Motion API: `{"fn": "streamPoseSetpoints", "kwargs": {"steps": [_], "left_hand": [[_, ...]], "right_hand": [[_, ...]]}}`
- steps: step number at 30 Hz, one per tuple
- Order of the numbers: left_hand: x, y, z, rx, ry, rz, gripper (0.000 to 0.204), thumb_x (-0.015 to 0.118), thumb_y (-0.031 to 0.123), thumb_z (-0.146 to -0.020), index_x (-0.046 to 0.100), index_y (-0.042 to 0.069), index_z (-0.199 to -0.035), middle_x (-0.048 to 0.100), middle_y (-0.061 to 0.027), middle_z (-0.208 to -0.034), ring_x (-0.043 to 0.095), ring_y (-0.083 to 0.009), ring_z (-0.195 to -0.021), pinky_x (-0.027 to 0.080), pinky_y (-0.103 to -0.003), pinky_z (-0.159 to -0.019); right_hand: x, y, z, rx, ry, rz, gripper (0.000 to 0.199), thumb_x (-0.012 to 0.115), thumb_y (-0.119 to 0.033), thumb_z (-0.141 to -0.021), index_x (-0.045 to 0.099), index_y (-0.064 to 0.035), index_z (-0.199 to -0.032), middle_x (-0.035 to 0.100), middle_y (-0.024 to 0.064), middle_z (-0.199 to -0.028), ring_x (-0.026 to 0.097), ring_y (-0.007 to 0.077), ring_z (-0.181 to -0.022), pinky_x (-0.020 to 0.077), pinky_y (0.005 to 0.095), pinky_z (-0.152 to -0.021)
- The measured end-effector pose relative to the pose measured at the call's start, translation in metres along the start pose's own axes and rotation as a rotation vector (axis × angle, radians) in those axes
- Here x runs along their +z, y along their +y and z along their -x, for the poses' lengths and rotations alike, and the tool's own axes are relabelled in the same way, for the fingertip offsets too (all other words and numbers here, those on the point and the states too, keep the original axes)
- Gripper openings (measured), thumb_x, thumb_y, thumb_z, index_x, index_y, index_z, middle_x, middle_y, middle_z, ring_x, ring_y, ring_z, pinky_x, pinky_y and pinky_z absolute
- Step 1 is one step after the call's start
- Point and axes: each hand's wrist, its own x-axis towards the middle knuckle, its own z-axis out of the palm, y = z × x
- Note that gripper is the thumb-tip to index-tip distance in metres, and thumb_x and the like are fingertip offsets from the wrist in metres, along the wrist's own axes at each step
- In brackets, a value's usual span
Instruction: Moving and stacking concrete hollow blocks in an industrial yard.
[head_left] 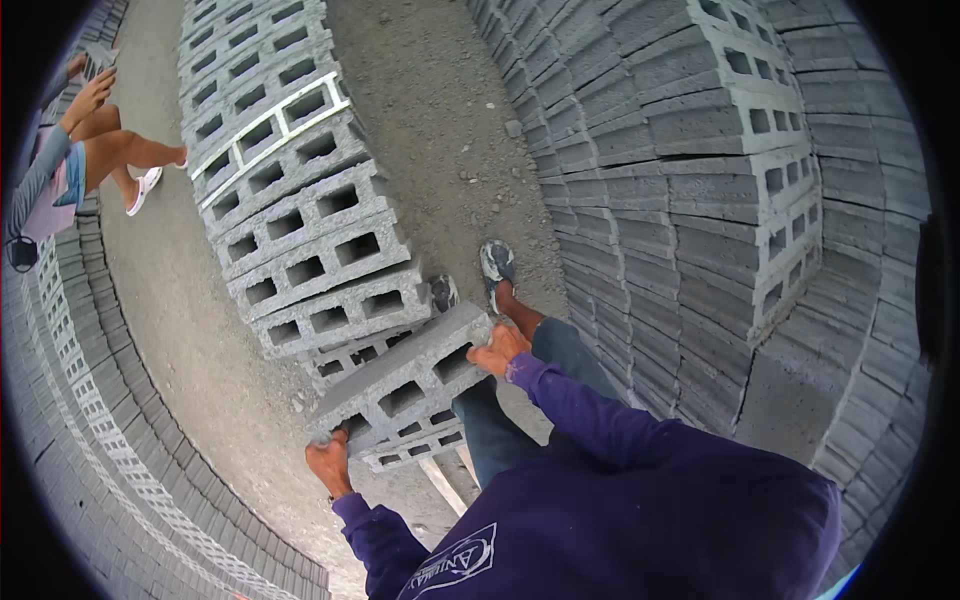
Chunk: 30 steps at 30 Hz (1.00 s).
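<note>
A grey concrete hollow block [425,362] is held between my two hands, its hollow cells facing up toward me and its right end tilted away. My left hand [329,464] grips the near left end, its fingers hooked into the end cell. At the other end, my right hand [499,350] is closed around the edge, fingertips partly hidden in the cell there. Below this block, more concrete hollow blocks [418,449] lie low down, partly covered by it. Just beyond it runs a long row of leaning hollow blocks [305,268].
Tall stacks of blocks [650,215] stand to my right, and a lower stack [95,385] curves along the left. Wooden strips [448,484] lie by my legs. Gravelly ground [430,140] lies between the rows. At the far left, another person [75,165] holds something grey.
</note>
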Motion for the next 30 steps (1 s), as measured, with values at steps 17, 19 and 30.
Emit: {"fn": "streamPoseSetpoints", "kwargs": {"steps": [17,19,30], "left_hand": [[-0.078,0.276,0.271,0.63,-0.549,0.297,0.048,0.069,0.031,-0.083,0.049,-0.006,-0.061,0.047,-0.0109,-0.054,0.039,-0.0178,-0.053,0.03,-0.041,-0.051],[-0.067,0.302,0.296,0.797,-0.577,0.234,0.052,0.068,0.034,-0.085,0.046,-0.005,-0.058,0.042,-0.0137,-0.05,0.038,-0.0213,-0.048,0.028,-0.043,-0.05],[0.024,0.408,0.423,1.235,-0.789,0.085,0.054,0.062,0.039,-0.089,0.048,-0.002,-0.057,0.051,-0.0235,-0.053,0.056,-0.0419,-0.052,0.04,-0.045,-0.051]], "right_hand": [[-0.409,0.12,0.348,-0.191,0.785,0.137,0.045,0.066,-0.029,-0.058,0.05,0.0127,-0.057,0.05,0.0326,-0.057,0.056,0.0481,-0.056,0.0465,0.0486,-0.055],[-0.45,0.148,0.353,-0.151,0.853,0.131,0.044,0.068,-0.027,-0.058,0.048,0.0124,-0.056,0.046,0.0292,-0.053,0.055,0.0402,-0.049,0.0451,0.048,-0.053],[-0.591,0.313,0.27,-0.118,0.877,0.048,0.042,0.074,-0.024,-0.057,0.056,0.0125,-0.067,0.055,0.0194,-0.06,0.06,0.0253,-0.06,0.045,0.0402,-0.055]]}}
